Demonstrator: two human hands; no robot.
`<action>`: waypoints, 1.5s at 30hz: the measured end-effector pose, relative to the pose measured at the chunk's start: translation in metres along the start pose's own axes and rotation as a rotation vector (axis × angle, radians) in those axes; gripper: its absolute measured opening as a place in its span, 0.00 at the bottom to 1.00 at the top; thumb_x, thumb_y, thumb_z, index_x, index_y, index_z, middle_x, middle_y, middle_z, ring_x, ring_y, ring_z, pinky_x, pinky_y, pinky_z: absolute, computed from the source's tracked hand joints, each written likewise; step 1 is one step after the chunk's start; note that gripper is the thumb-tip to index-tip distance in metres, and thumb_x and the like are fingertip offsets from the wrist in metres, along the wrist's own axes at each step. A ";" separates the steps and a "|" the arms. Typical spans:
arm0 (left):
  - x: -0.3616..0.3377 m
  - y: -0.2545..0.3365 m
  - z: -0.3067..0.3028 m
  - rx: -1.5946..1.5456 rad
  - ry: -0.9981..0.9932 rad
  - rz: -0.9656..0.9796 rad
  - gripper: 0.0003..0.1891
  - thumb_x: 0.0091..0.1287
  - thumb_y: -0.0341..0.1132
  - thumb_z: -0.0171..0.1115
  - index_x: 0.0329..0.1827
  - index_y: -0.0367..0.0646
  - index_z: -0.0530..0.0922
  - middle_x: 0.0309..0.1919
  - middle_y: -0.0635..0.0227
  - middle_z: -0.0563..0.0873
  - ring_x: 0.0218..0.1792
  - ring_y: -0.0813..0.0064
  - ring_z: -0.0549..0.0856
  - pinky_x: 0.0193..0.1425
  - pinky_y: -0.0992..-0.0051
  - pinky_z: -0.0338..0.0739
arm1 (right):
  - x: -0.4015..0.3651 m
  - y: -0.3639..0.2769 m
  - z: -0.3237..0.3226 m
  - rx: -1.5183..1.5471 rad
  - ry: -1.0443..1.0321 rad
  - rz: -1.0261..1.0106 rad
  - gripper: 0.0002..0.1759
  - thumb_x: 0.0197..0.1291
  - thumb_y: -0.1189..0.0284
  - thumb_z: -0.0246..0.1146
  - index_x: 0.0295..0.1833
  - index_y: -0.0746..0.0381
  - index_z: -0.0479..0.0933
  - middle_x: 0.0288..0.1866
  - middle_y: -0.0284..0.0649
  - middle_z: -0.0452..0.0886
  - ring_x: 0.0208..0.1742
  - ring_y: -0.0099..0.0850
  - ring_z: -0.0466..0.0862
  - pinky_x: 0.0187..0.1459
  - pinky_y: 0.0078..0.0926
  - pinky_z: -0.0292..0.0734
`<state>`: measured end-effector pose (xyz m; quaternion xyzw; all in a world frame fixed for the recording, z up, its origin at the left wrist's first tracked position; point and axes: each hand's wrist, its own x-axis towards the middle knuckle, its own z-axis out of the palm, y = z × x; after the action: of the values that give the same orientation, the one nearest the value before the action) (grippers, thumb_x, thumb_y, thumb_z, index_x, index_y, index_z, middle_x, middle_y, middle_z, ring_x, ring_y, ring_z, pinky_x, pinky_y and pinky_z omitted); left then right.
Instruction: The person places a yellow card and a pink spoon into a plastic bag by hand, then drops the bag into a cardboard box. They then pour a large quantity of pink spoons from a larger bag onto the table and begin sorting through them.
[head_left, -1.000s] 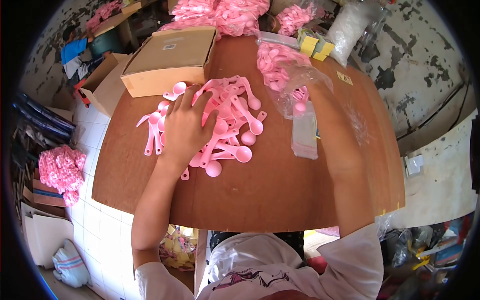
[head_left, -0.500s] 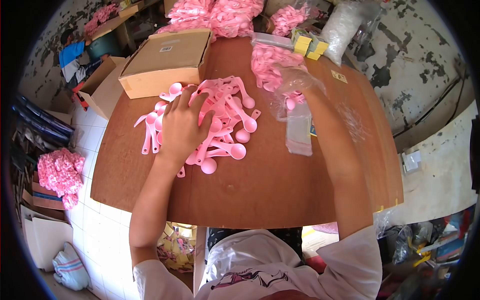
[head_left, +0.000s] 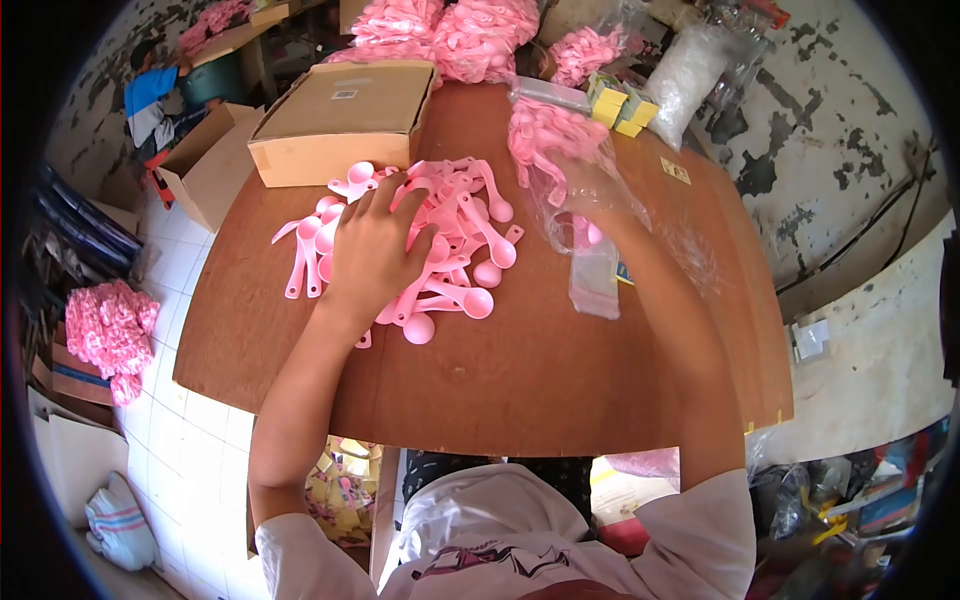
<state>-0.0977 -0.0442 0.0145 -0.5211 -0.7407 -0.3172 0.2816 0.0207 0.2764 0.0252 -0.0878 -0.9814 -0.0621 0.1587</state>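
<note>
A loose heap of pink measuring spoons (head_left: 480, 240) lies on the brown table. My left hand (head_left: 378, 240) rests on the heap's left part, its fingers spread and bent over the spoons. Further right, a clear plastic bag (head_left: 556, 222) covers my right hand (head_left: 588, 190), which is beside a packed cluster of pink spoons (head_left: 545, 130). The plastic and blur hide how those fingers are set. One pink spoon (head_left: 594, 232) shows below that hand. A stack of flat clear bags (head_left: 594, 285) lies nearer me on the table.
A closed cardboard box (head_left: 345, 115) stands behind the heap. Bulging bags of pink spoons (head_left: 485, 40) line the back edge. Yellow boxes (head_left: 622, 103) and a white filled sack (head_left: 690, 80) are at back right. Another person (head_left: 152, 100) sits far left.
My right hand has moved left and farther into the plastic bag toward the spoon cluster. My left hand stays on the heap. The whole view has shifted slightly.
</note>
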 end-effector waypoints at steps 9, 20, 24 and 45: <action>-0.003 -0.001 0.003 -0.017 -0.046 -0.024 0.20 0.57 0.35 0.71 0.54 0.44 0.81 0.60 0.54 0.80 0.49 0.50 0.85 0.52 0.58 0.81 | -0.036 -0.009 0.008 -0.317 0.066 0.063 0.24 0.58 0.79 0.59 0.62 0.58 0.77 0.56 0.51 0.77 0.62 0.47 0.78 0.57 0.42 0.78; -0.001 0.000 0.004 0.034 -0.057 -0.028 0.20 0.57 0.33 0.71 0.54 0.44 0.82 0.60 0.57 0.80 0.49 0.53 0.86 0.51 0.59 0.81 | -0.107 -0.060 -0.022 -0.346 0.542 -0.384 0.18 0.50 0.75 0.65 0.50 0.60 0.82 0.46 0.42 0.75 0.54 0.48 0.78 0.51 0.39 0.84; -0.001 -0.002 0.004 0.008 -0.051 -0.044 0.20 0.57 0.33 0.71 0.54 0.43 0.82 0.60 0.57 0.80 0.49 0.53 0.85 0.51 0.58 0.81 | -0.125 -0.074 -0.042 -0.126 0.594 -0.374 0.18 0.48 0.79 0.66 0.48 0.61 0.83 0.49 0.43 0.76 0.52 0.49 0.80 0.49 0.38 0.83; 0.028 0.152 0.030 -0.477 -0.217 0.244 0.23 0.61 0.43 0.71 0.55 0.38 0.79 0.52 0.50 0.81 0.46 0.50 0.86 0.48 0.60 0.84 | -0.170 -0.055 -0.028 1.764 0.453 0.611 0.16 0.71 0.70 0.61 0.61 0.60 0.75 0.54 0.40 0.79 0.55 0.35 0.83 0.56 0.38 0.85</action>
<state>0.0357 0.0342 0.0426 -0.6887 -0.6028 -0.3886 0.1062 0.1771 0.1930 -0.0083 -0.1746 -0.5558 0.7273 0.3628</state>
